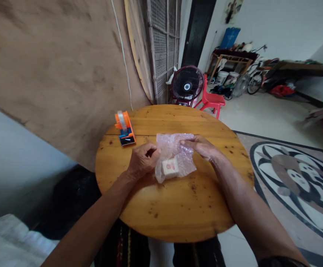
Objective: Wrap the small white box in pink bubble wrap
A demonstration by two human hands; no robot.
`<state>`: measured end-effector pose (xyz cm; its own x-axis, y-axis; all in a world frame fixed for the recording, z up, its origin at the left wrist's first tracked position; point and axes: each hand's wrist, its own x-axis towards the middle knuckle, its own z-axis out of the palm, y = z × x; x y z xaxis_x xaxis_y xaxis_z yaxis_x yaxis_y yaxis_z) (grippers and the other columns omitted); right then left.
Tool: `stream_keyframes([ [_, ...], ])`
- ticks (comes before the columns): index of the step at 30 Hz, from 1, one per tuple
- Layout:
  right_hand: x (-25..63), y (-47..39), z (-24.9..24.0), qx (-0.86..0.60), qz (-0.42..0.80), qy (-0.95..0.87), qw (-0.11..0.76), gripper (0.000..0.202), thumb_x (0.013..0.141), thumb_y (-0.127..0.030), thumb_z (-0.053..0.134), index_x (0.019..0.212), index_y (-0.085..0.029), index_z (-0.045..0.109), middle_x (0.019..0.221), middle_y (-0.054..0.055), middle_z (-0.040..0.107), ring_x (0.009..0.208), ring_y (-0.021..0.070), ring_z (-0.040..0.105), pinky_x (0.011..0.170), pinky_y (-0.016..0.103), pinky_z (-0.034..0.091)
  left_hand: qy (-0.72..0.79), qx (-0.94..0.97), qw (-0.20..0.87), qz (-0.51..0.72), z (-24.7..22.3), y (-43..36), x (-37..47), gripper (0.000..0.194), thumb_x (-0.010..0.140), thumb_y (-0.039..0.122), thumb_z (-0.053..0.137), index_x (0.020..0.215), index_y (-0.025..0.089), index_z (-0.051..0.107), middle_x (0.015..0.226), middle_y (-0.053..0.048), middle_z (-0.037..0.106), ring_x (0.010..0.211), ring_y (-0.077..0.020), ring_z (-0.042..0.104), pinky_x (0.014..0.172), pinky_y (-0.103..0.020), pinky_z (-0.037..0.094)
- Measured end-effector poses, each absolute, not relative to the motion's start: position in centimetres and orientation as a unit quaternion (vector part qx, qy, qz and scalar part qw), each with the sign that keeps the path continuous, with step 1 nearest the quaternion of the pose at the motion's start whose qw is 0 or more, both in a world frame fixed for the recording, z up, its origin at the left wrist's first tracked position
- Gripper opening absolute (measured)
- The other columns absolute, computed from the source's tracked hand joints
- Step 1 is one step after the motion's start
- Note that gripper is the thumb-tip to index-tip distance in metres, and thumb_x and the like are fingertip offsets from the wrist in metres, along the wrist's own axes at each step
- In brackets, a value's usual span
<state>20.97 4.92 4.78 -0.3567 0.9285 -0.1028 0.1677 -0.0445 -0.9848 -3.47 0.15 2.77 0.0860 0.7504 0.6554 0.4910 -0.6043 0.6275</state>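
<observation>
A small pale box (170,167) with a red mark on top lies at the near edge of a sheet of pinkish bubble wrap (185,159) on the round wooden table. Film from the sheet covers the box's left side. With fingers closed, my left hand (144,159) pinches the wrap's left edge. My right hand (202,146) holds the wrap's upper right part between thumb and fingers. Neither hand touches the top of the box.
An orange and blue tape dispenser (126,129) stands at the back left of the table (172,215). Beyond the far edge are a fan (187,83) and a red chair (213,99). A brown board (67,66) leans at the left.
</observation>
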Motion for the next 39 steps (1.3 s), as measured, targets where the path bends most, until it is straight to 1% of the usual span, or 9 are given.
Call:
stream_keyframes([
  [5, 20.2, 4.2, 5.3, -0.407, 0.632, -0.572, 0.328, 0.037, 0.068, -0.045, 0.079, 0.09, -0.014, 0.075, 0.088, 0.006, 0.076, 0.077, 0.0173, 0.067, 0.079, 0.03, 0.048, 0.39, 0.778, 0.16, 0.466, 2.5, 0.2, -3.2, 0.01, 0.079, 0.025, 0.061, 0.076, 0.016, 0.063, 0.066, 0.001, 0.061, 0.054, -0.0087, 0.048, 0.053, -0.021, 0.039],
  [9, 19.4, 3.9, 5.3, -0.386, 0.681, -0.542, 0.305, 0.041, 0.068, -0.049, 0.079, 0.088, -0.013, 0.073, 0.083, 0.007, 0.075, 0.076, 0.0184, 0.069, 0.076, 0.03, 0.05, 0.426, 0.775, 0.218, 0.412, 2.6, 0.5, -3.1, 0.022, 0.077, 0.037, 0.066, 0.082, 0.016, 0.066, 0.071, -0.002, 0.064, 0.056, -0.0102, 0.05, 0.055, -0.023, 0.04],
  [16, 18.9, 3.5, 4.6, -0.382, 0.712, -0.503, 0.304, 0.037, 0.068, -0.045, 0.078, 0.085, -0.014, 0.071, 0.078, 0.006, 0.074, 0.065, 0.0158, 0.066, 0.068, 0.027, 0.049, 0.471, 0.765, 0.244, 0.366, 2.8, 0.5, -3.3, 0.031, 0.073, 0.045, 0.069, 0.084, 0.018, 0.059, 0.078, -0.001, 0.06, 0.067, -0.014, 0.051, 0.062, -0.025, 0.039],
  [21, 18.3, 3.2, 4.5, -0.369, 0.732, -0.491, 0.296, 0.036, 0.067, -0.044, 0.079, 0.085, -0.014, 0.071, 0.075, 0.004, 0.073, 0.066, 0.0159, 0.066, 0.069, 0.028, 0.05, 0.471, 0.769, 0.222, 0.37, 2.8, 0.5, -3.2, 0.023, 0.077, 0.035, 0.062, 0.068, 0.018, 0.051, 0.064, 0.002, 0.048, 0.06, -0.0117, 0.043, 0.058, -0.025, 0.032],
  [25, 18.7, 3.6, 4.7, -0.39, 0.705, -0.502, 0.315, 0.034, 0.066, -0.044, 0.08, 0.079, -0.014, 0.069, 0.074, 0.004, 0.071, 0.065, 0.0147, 0.064, 0.067, 0.027, 0.048, 0.45, 0.767, 0.249, 0.382, 2.9, 0.4, -3.2, 0.017, 0.079, 0.028, 0.056, 0.066, 0.017, 0.054, 0.062, 0.002, 0.047, 0.059, -0.0112, 0.041, 0.057, -0.025, 0.031],
  [27, 19.3, 4.1, 4.8, -0.413, 0.679, -0.512, 0.327, 0.033, 0.065, -0.043, 0.08, 0.079, -0.014, 0.069, 0.074, 0.004, 0.071, 0.065, 0.0139, 0.063, 0.066, 0.026, 0.047, 0.452, 0.732, 0.299, 0.412, 2.9, 0.4, -3.4, 0.017, 0.079, 0.028, 0.055, 0.068, 0.016, 0.056, 0.063, 0.002, 0.049, 0.06, -0.0111, 0.043, 0.057, -0.024, 0.032],
  [30, 20.4, 4.9, 4.9, -0.456, 0.629, -0.529, 0.341, 0.032, 0.062, -0.042, 0.08, 0.075, -0.014, 0.068, 0.072, 0.003, 0.07, 0.063, 0.0132, 0.06, 0.063, 0.025, 0.045, 0.465, 0.615, 0.398, 0.498, 3.1, 0.7, -3.8, 0.018, 0.079, 0.032, 0.056, 0.068, 0.017, 0.054, 0.063, 0.003, 0.049, 0.058, -0.0104, 0.044, 0.054, -0.023, 0.034],
  [33, 21.2, 5.4, 5.1, -0.5, 0.582, -0.538, 0.348, 0.03, 0.061, -0.042, 0.078, 0.071, -0.016, 0.066, 0.066, 0.002, 0.067, 0.059, 0.0132, 0.056, 0.056, 0.025, 0.042, 0.483, 0.488, 0.445, 0.574, 3.0, 1.3, -4.3, 0.02, 0.074, 0.031, 0.057, 0.063, 0.018, 0.049, 0.058, 0.005, 0.044, 0.053, -0.0085, 0.04, 0.05, -0.021, 0.032],
  [39, 21.8, 5.5, 5.8, -0.565, 0.499, -0.583, 0.303, 0.026, 0.062, -0.042, 0.074, 0.064, -0.018, 0.064, 0.061, 0.002, 0.064, 0.053, 0.0125, 0.053, 0.048, 0.024, 0.04, 0.503, 0.434, 0.492, 0.562, 2.6, 1.9, -4.3, 0.021, 0.069, 0.037, 0.061, 0.066, 0.018, 0.052, 0.054, 0.006, 0.044, 0.044, -0.0065, 0.038, 0.04, -0.02, 0.03],
])
